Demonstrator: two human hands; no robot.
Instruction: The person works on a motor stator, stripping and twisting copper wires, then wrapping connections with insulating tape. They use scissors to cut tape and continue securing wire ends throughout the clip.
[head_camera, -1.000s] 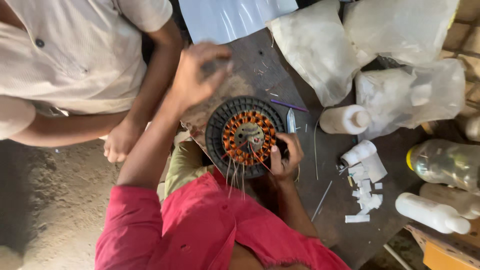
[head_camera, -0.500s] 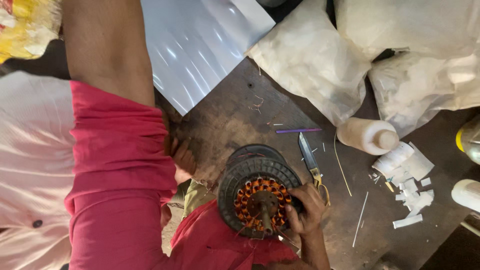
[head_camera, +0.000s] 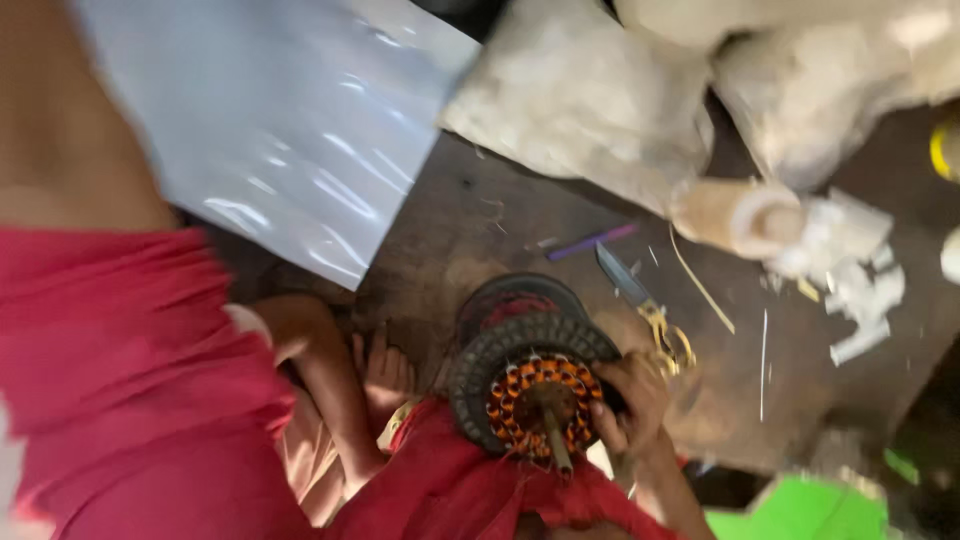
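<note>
While the picture is blurred, the right hand (head_camera: 625, 405) shows plainly, its fingers closed on the right side of a round motor core (head_camera: 535, 390) with orange copper windings and a dark ribbed outer ring. This core stands at the near edge of the counter (head_camera: 480, 230), against the person's red clothing, with a metal shaft (head_camera: 555, 440) sticking out of its middle toward the camera. A red sleeve (head_camera: 120, 370) fills the left of the view, and the left hand itself cannot be made out, so I cannot tell what it grips. Beside the core, to its left, a small bare foot (head_camera: 385, 375) rests near the counter's near edge. Farther back on the counter lie a knife (head_camera: 622, 275), a purple stick (head_camera: 590, 242), a white bottle (head_camera: 735, 218) and plastic bags (head_camera: 590, 110). A shiny grey sheet (head_camera: 280, 130) covers the far left corner.
</note>
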